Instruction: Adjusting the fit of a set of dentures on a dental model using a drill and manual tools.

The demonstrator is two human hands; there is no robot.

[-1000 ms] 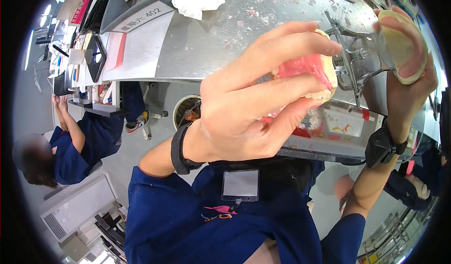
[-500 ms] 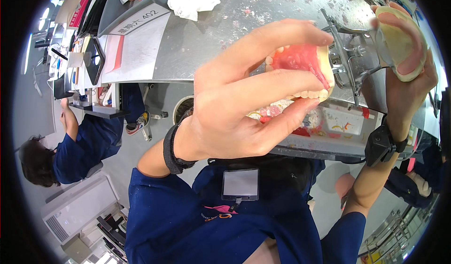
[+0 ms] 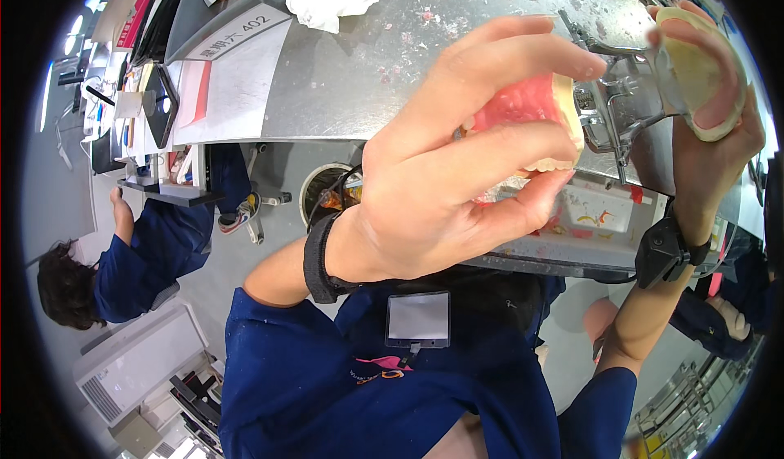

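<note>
A hinged metal dental articulator (image 3: 608, 112) is spread apart above the near edge of the bench, a plaster cast on each arm. Its left cast carries a pink wax denture (image 3: 523, 104) with a row of cream teeth. My left hand (image 3: 457, 169) curls over this denture, thumb at the tooth edge and fingers across the pink, hiding much of it. From behind and below, my right hand (image 3: 727, 144) grips the other yellow plaster cast (image 3: 694, 63), which bears a curved pink wax rim. Its fingertips show over the top edge.
Wax scraps litter the metal bench (image 3: 351, 83) and an open drawer (image 3: 604, 206) beneath my hands. Crumpled tissue (image 3: 327, 2) lies near a grey bin (image 3: 233, 30) at the back left. A waste bucket (image 3: 318, 193) stands below. Another person (image 3: 151, 251) sits to the left.
My left hand has shifted slightly right and further over the denture, with its upper fingers reaching toward the articulator frame. The right hand and its cast have barely moved.
</note>
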